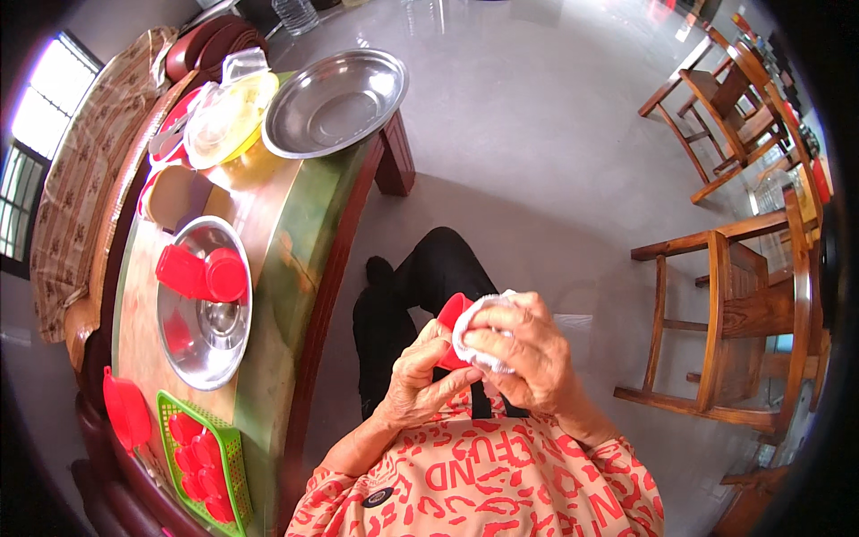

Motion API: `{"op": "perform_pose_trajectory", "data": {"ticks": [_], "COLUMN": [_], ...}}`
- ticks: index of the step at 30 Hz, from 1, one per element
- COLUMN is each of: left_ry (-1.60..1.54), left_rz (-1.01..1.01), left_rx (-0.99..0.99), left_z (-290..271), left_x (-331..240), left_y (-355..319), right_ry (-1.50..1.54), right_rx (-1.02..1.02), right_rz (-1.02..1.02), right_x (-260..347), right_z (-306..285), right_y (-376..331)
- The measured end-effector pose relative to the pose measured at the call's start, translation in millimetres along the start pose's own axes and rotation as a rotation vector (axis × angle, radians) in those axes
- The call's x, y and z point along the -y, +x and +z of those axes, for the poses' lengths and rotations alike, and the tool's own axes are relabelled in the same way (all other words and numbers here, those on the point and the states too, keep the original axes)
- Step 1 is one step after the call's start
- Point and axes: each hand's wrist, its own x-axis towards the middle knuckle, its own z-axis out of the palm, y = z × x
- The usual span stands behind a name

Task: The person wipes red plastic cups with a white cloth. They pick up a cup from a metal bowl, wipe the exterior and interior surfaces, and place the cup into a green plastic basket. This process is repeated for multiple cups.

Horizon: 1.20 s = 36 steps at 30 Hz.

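Holding bunched cloth [461, 336], seemingly plastic cup [454, 310]

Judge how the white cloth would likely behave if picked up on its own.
The white cloth would probably droop: it bends and bunches under the right hand. It is likely light, being a small wad of fabric against the red cup. Its crumpled shape suggests it wouldn't roll readily.

Floor [537, 161]: smooth, grey, reflective; bright glare at the top of the frame. Window [61, 85]: upper left edge, dark surround, bright white panes. Sofa [206, 45]: upper left, dark red; a patterned cloth [80, 197] extends below it. Table [304, 233]: left side, glossy top with green border, dark red base. Wooden chairs [715, 322]: right side, brown, open-framed.
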Motion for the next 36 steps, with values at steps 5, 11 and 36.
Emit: {"op": "perform_pose_trajectory", "data": {"ticks": [5,11,36], "left_ry": [0.052,0.211,-0.371], "left_rz": [0.049,0.112,-0.023], "left_rx": [-0.061,-0.073,-0.267], "left_z": [-6,-16,-36], "left_x": [-1,-4,-14], "left_y": [-1,-4,-35], "right_ry": [0.164,0.248,0.508], "right_rx": [0.035,0.131,-0.073], "right_rz": [0.168,0.277,0.192], "right_x": [-24,-34,-31], "right_z": [12,21,53], "right_y": [10,18,19]}}
